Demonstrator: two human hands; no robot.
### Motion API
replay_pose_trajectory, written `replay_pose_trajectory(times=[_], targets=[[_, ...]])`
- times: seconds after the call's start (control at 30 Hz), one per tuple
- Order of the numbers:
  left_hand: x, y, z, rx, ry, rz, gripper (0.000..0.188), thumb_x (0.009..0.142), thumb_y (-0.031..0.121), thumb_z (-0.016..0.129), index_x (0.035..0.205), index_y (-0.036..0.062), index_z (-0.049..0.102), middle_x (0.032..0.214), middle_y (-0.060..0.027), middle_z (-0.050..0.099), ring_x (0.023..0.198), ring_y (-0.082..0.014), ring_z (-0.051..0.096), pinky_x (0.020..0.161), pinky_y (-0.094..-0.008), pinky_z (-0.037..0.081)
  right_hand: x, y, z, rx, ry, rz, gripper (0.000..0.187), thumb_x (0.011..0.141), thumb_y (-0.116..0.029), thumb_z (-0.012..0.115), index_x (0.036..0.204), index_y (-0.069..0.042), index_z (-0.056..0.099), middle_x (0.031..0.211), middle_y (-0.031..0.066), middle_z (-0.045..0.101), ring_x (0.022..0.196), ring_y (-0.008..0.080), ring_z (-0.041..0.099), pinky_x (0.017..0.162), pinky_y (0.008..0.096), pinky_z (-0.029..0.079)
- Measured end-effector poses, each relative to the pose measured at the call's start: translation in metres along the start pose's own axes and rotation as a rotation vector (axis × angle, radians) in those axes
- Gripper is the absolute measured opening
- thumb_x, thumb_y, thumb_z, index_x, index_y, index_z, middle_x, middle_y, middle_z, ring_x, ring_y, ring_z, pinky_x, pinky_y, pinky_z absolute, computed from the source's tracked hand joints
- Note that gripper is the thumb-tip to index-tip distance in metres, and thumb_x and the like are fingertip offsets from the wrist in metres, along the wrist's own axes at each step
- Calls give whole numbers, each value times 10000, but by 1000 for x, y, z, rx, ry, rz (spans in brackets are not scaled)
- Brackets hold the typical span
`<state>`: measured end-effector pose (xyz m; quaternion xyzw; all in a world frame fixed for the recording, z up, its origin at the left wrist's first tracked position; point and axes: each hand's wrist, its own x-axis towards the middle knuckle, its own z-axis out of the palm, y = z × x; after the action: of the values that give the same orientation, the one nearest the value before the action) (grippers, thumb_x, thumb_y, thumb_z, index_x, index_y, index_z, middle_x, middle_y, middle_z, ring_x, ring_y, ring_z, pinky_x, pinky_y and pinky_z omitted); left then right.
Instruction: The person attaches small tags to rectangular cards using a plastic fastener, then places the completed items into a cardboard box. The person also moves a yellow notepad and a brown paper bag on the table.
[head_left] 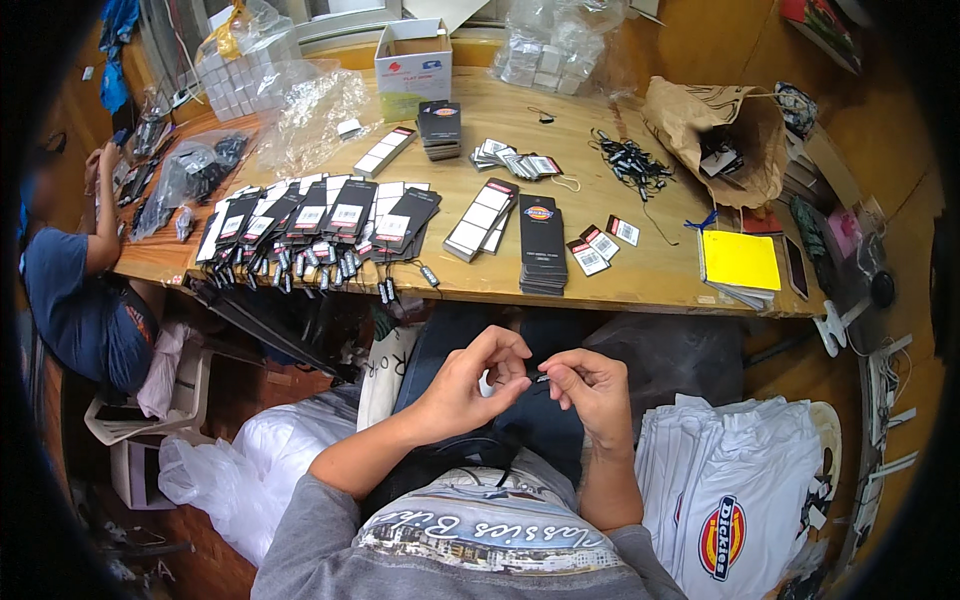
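Note:
Above my lap, my right hand [592, 392] pinches a small black tag string [541, 378] between thumb and forefinger. A tiny plastic piece seems to be on it. Close on its left, my left hand [472, 384] has curled fingers, thumb near the fingertips. Whether it grips the string's other end is too small to make out. Beyond my hands, along the table's near edge, lie overlapping black hang tags [345, 215] with their strings hanging over. A stack of black tags [542, 245] stands to their right, beside small barcode tags [598, 245].
The wooden table [400, 280] spans the front. On it are a pile of black strings [633, 165], a paper bag [715, 130], a yellow notepad [740, 262] and a cardboard box [413, 65]. White folded shirts [740, 490] lie at my right. Another person [85, 290] sits left.

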<state>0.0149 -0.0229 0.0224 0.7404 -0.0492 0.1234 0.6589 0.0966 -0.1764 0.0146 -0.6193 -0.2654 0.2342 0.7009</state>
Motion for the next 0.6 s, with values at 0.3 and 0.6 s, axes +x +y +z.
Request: replay_pose_trajectory(times=[0.3,0.6], targets=[[-2,-20,6,-267,74,-5,370,690,-84,573,984,25,379,795,-73,503,739,-132,514,668,-236,428,2,6,2,64,-130,34,112,785,-127,569,813,-22,595,598,-12,522,498,27,449,418,155,340],[-2,-25,4,-292,40,-39,385,683,9,642,961,42,378,815,-64,510,756,-124,510,684,-236,421,1,12,5,5,-118,-141,103,794,-104,553,801,-7,585,597,-7,517,509,29,444,430,166,339]])
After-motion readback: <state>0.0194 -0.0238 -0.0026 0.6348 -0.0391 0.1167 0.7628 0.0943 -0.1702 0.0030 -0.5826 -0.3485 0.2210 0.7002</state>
